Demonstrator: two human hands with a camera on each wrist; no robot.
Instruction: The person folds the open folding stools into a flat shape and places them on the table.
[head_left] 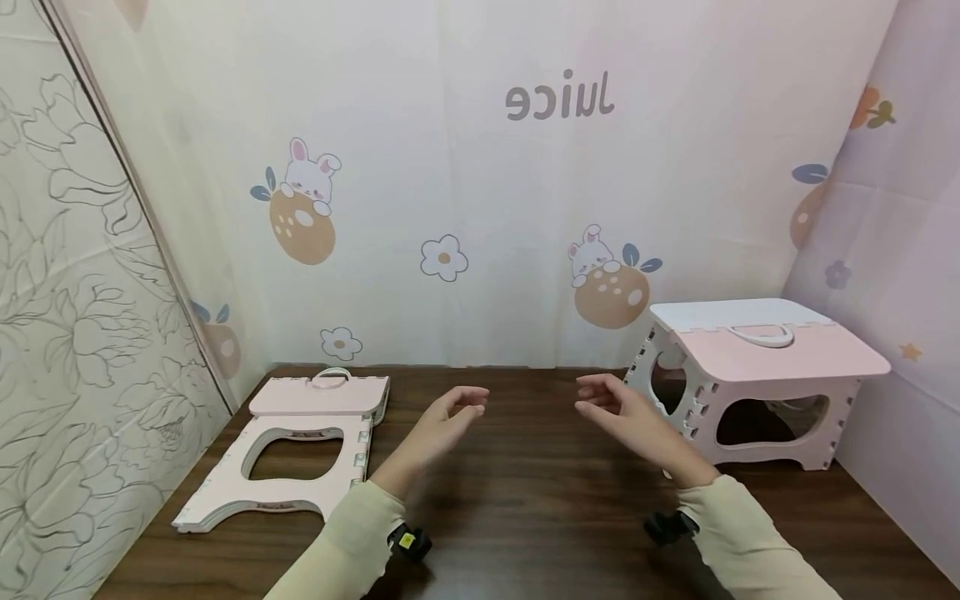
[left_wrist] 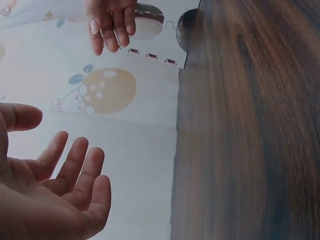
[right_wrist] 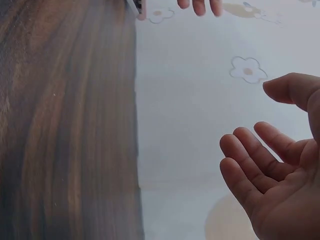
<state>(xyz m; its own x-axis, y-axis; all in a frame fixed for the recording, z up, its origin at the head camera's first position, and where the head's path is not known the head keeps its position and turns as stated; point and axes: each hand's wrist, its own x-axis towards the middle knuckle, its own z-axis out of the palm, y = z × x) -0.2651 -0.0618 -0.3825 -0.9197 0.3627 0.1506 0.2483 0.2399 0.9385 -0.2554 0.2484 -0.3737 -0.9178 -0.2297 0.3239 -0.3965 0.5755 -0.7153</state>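
Observation:
Both hands hover over the middle of a dark wooden table, apart from each other and holding nothing. The left hand has loosely bent fingers; in its own wrist view the palm shows bare. Facing it, the right hand is relaxed too, its fingers slightly curved and the thumb apart. To the left of the left hand lies a folded pink and white folding stool, flat on the table. Beyond the right hand stands an unfolded pink and white folding stool, upright on its legs.
The wooden table reaches back to a printed curtain with bunnies and flowers. A floral panel borders the left side, and another curtain the right. Each wrist carries a small black camera.

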